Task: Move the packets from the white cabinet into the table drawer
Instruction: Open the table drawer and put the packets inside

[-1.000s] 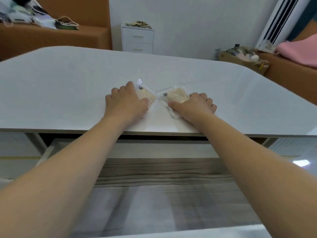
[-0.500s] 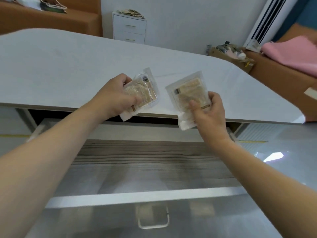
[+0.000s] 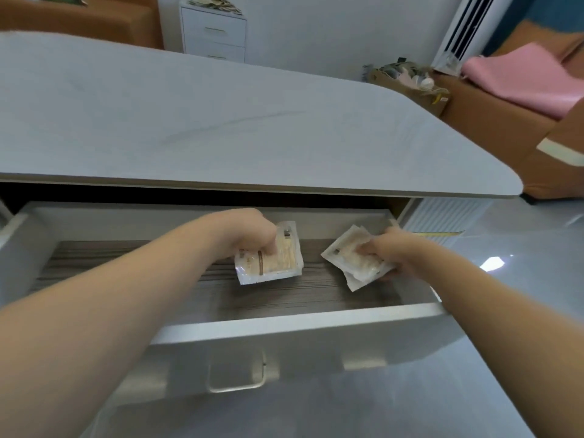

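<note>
Lowering packets into drawer [image 3: 303, 324]: left hand [image 3: 252, 230] grips one packet [image 3: 278, 260], right hand [image 3: 384, 248] pinches another packet [image 3: 350, 263]; next, prob. let go w/ both.

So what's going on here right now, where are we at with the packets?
A person is putting packets into the open table drawer. The left hand grips one packet and the right hand grips another packet, both low inside the drawer and not yet released. More packets lie on the white cabinet by the far wall.
</note>
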`<act>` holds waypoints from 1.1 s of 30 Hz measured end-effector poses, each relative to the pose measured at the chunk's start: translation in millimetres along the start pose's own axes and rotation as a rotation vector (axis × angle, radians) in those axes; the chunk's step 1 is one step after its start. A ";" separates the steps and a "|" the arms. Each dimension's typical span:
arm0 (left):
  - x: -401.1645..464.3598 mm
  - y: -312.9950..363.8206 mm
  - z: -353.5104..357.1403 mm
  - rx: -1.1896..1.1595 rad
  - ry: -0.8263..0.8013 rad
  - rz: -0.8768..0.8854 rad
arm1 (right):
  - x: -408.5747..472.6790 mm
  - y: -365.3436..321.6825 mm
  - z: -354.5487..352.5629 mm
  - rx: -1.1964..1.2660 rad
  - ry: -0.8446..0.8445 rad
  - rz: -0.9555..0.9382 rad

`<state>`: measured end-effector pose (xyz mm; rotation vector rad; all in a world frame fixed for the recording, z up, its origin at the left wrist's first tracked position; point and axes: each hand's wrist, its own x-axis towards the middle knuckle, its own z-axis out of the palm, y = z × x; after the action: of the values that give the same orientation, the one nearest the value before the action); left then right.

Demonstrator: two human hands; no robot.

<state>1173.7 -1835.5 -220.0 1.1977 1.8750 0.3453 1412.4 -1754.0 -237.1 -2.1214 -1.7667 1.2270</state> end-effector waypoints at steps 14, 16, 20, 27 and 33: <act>72.8 21.2 61.2 0.535 0.027 0.238 | 18.3 9.4 8.1 -0.576 0.010 -0.065; 77.6 18.9 63.9 0.614 0.070 0.285 | 19.5 8.7 9.6 -0.624 0.008 -0.076; 80.1 16.4 66.0 0.758 0.127 0.384 | 21.9 11.5 12.6 -0.617 -0.026 -0.083; 72.6 12.4 64.5 0.879 0.165 0.529 | 7.3 15.1 15.6 -0.627 -0.074 -0.094; 64.3 14.5 59.5 0.889 0.284 0.651 | -0.7 14.8 6.1 -0.452 0.003 -0.171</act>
<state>1218.1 -1786.3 -279.3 2.4827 1.8697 -0.0068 1419.9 -1761.6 -249.1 -2.1132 -2.3471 0.8418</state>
